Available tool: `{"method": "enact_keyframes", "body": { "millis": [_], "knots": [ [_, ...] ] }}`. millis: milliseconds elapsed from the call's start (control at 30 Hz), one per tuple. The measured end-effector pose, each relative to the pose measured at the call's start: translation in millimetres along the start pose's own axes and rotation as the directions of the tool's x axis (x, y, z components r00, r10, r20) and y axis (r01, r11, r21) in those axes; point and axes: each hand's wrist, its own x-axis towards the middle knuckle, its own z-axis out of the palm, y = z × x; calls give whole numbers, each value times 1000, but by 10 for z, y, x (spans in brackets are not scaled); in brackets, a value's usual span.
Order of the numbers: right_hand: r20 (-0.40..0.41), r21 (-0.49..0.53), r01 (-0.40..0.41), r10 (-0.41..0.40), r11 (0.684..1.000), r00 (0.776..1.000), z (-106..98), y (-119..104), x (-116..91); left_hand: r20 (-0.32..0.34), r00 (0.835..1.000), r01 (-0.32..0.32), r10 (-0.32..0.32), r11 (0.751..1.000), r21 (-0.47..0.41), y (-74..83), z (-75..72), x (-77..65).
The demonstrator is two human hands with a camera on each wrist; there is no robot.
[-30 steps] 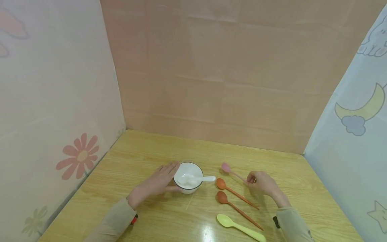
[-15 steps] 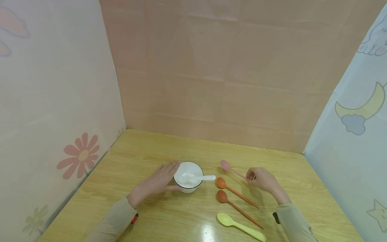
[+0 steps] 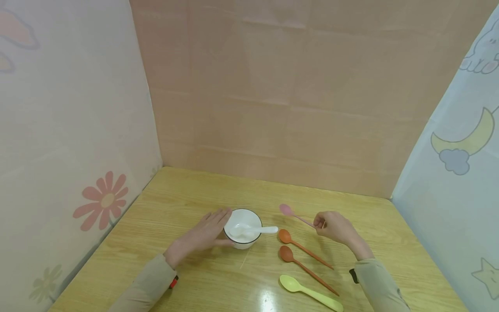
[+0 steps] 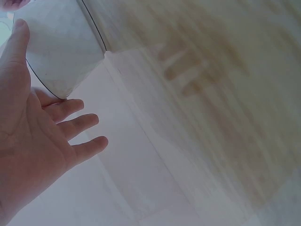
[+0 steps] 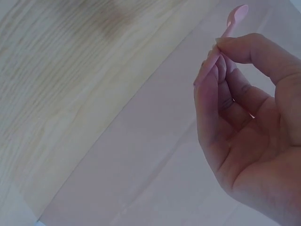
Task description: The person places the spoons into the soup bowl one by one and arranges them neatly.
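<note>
A white bowl (image 3: 241, 244) with a dark rim stands near the table's middle, a white spoon (image 3: 268, 230) lying in it with its handle out over the right rim. My left hand (image 3: 204, 232) rests against the bowl's left side, thumb at the near side. In the left wrist view, the other fingers (image 4: 82, 153) of that hand are spread and fairly straight. Between thumb and fingertips my right hand (image 3: 336, 227) pinches a pink spoon (image 5: 238, 15) by the end of its handle. The pink spoon's head points left, toward the far side of the bowl.
Right of the bowl lie an orange spoon (image 3: 308, 251), a darker orange-brown spoon (image 3: 312, 274) and a yellow spoon (image 3: 315, 297), nearest the front. The wooden table (image 3: 202, 186) meets a pinkish backdrop (image 3: 273, 108) behind, with printed sheets on both sides.
My right hand has moved a little left and away from me, carrying the pink spoon along. The left hand, the bowl and the other spoons have kept their places.
</note>
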Motion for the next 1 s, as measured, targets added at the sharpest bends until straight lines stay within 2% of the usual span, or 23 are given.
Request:
{"method": "enact_keyframes", "body": {
  "millis": [1000],
  "knots": [
    [32, -48, 91, -89, 995, 995, -189, -332, 182, 11, 1000, 10, -10, 1000, 12, 11, 10, -2]
  ]
}}
